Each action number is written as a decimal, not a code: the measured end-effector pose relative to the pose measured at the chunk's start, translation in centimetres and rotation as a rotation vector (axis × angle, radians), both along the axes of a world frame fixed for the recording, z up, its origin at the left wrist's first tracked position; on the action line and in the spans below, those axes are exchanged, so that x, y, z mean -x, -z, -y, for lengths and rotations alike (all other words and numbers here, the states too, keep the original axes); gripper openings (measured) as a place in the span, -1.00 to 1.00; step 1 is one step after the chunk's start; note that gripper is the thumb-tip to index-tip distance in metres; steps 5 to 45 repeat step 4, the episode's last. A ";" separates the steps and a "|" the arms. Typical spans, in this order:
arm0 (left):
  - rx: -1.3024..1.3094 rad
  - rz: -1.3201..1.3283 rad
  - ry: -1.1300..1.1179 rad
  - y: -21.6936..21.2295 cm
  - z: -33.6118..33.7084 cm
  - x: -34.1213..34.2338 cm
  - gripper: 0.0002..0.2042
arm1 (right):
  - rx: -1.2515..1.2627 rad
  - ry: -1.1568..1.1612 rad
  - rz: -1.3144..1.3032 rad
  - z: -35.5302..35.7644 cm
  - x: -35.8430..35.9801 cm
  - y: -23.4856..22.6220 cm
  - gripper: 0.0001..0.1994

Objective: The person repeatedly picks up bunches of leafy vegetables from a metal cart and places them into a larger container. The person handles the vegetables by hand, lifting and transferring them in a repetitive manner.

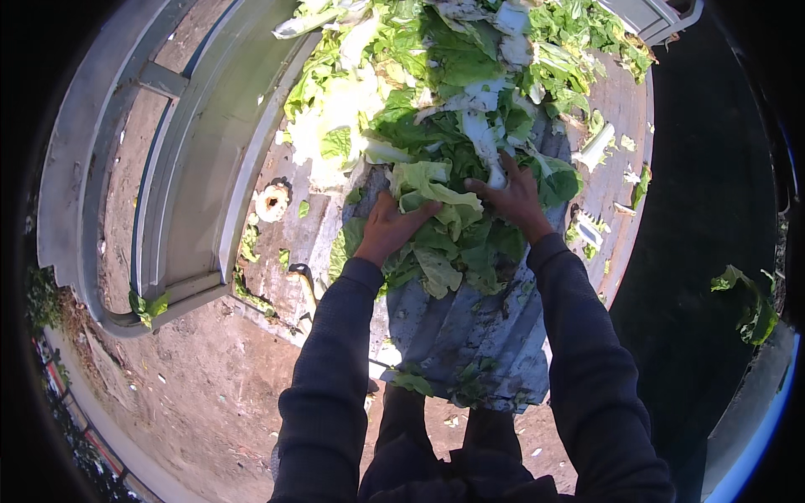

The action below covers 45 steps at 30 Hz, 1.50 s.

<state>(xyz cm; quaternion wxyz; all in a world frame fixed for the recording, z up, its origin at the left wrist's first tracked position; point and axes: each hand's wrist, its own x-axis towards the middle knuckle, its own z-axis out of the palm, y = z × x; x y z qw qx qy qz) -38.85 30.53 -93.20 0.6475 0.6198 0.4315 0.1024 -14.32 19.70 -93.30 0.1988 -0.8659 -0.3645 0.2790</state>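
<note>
A heap of green and white cabbage leaves (449,71) covers the far part of a worn, ridged truck bed (457,323). At the near side of the heap, both my hands grasp a loose bunch of leafy greens (440,205) from either side. My left hand (394,225) is on the left of the bunch, thumb pointing inward over a pale leaf, the other fingertips partly hidden. On the right, my right hand (513,199) presses against the leaves with its thumb toward the left hand. Its fingers lie beside a thick white stalk (481,142).
A lowered metal side panel (226,134) stands at the left. Dropped leaf scraps (589,230) and a cut cabbage stump (272,202) lie on the bed. A knife-like tool with a dark end (302,281) lies left of my left forearm. Dirt ground (201,386) shows at lower left.
</note>
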 end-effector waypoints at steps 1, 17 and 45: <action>0.168 0.124 -0.047 0.0 1.2 -1.3 -0.33 | -0.004 -0.034 0.057 0.4 1.1 0.9 -0.02; 0.027 0.308 -0.193 0.4 4.6 -4.5 -0.26 | -0.137 -0.070 -0.067 1.6 2.3 3.0 0.10; 0.027 0.308 -0.193 0.4 4.6 -4.5 -0.26 | -0.137 -0.070 -0.067 1.6 2.3 3.0 0.10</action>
